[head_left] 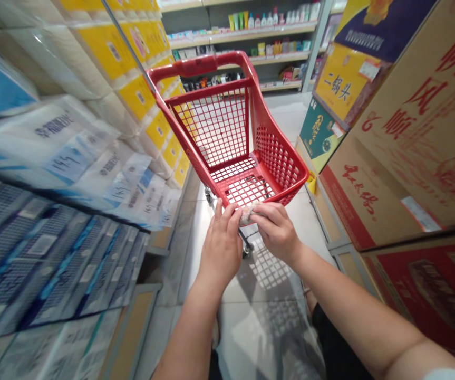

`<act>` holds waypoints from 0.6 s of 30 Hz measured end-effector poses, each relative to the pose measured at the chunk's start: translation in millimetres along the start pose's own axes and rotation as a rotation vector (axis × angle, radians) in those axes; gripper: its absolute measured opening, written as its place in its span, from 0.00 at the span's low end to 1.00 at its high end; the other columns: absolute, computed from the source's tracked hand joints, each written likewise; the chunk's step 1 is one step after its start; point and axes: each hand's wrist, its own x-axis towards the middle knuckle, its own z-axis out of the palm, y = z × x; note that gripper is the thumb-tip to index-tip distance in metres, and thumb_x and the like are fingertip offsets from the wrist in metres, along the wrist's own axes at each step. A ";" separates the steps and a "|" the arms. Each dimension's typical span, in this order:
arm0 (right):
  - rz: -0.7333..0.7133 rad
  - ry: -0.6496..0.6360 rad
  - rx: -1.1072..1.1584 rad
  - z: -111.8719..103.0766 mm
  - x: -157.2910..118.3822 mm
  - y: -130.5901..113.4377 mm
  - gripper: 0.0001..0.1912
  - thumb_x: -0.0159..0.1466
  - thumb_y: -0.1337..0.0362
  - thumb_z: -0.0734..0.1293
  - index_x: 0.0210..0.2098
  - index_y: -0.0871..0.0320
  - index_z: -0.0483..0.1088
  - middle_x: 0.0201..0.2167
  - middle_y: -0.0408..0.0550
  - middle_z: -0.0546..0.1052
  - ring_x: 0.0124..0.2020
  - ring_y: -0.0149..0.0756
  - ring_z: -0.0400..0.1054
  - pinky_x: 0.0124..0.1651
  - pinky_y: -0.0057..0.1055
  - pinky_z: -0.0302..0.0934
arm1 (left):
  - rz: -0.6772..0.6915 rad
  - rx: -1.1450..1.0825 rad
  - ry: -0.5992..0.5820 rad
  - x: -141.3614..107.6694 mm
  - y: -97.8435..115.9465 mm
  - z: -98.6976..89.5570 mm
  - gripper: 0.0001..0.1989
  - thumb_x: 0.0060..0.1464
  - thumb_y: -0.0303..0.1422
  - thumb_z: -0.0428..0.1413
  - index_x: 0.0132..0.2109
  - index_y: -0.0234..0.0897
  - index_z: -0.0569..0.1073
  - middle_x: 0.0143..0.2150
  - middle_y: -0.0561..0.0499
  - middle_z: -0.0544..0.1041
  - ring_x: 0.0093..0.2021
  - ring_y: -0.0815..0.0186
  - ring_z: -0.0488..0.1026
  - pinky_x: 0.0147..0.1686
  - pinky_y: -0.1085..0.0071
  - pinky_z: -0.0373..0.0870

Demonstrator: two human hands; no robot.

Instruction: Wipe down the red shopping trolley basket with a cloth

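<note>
A red plastic shopping cart point(269, 177) stands in the aisle in front of me, its near basket rim toward me and its handle at the far end. The basket holds nothing that I can see. My left hand point(224, 240) is closed over the near rim, fingers curled on it. Just right of it, my right hand point(278, 228) pinches a small crumpled whitish cloth or tissue point(247, 212) against the same rim. The left fingertips lie close beside this piece; whether they touch it I cannot tell.
Stacked paper packs point(73, 142) and yellow-labelled bundles point(138, 97) line the left side. Cardboard cartons point(420, 137) rise on the right, beside a yellow box point(341, 79). Shelves of bottles and tubes point(267, 24) stand beyond the cart. Pale tiles point(235, 322) cover the floor.
</note>
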 end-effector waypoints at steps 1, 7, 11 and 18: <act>-0.005 -0.007 -0.002 1.3 -1.9 0.4 0.15 0.66 0.74 0.62 0.48 0.55 0.73 0.45 0.51 0.75 0.51 0.40 0.66 0.54 0.42 0.67 | 0.001 -0.002 0.004 -0.4 -0.6 0.3 0.30 0.54 0.18 0.47 0.64 0.36 0.55 0.65 0.40 0.61 0.72 0.52 0.41 0.66 0.47 0.56; 0.017 -0.004 0.012 2.3 -3.5 -4.6 0.15 0.66 0.74 0.61 0.47 0.52 0.73 0.45 0.50 0.74 0.50 0.39 0.67 0.53 0.42 0.67 | -0.016 -0.023 0.027 -1.6 -3.6 3.0 0.31 0.54 0.18 0.48 0.64 0.36 0.55 0.64 0.40 0.61 0.72 0.51 0.39 0.66 0.47 0.56; 0.034 -0.028 -0.012 4.2 -4.1 -3.7 0.14 0.66 0.74 0.61 0.45 0.54 0.74 0.44 0.50 0.74 0.49 0.39 0.67 0.52 0.41 0.68 | -0.008 -0.034 0.020 -0.1 -3.6 4.8 0.29 0.55 0.18 0.48 0.63 0.35 0.55 0.64 0.39 0.61 0.72 0.51 0.39 0.66 0.47 0.56; 0.033 -0.011 0.006 1.8 -6.8 -0.7 0.15 0.66 0.73 0.61 0.46 0.53 0.73 0.45 0.50 0.74 0.51 0.40 0.66 0.54 0.43 0.67 | -0.008 -0.065 0.013 4.4 -3.1 9.2 0.32 0.54 0.18 0.48 0.64 0.37 0.54 0.65 0.40 0.60 0.72 0.51 0.39 0.66 0.45 0.56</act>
